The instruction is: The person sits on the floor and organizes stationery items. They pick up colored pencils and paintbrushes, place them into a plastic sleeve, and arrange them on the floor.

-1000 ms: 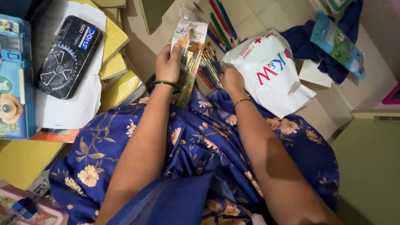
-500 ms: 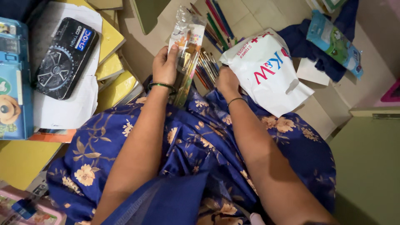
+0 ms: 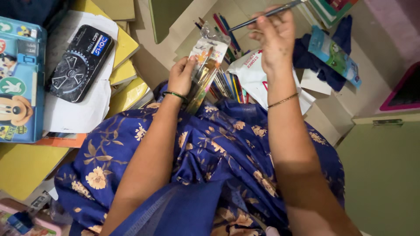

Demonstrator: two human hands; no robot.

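The right hand (image 3: 274,37) pinches a light, stiff paintbrush (image 3: 267,14) mid-shaft, best held there, while the left hand (image 3: 181,78) clasps a slippery, crinkly brush packet (image 3: 205,59).

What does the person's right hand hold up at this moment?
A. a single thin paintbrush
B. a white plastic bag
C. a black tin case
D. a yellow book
A: the right hand is raised and pinches one thin paintbrush by its handle, while the left hand holds a clear packet of brushes; the black tin case lies apart on white paper.
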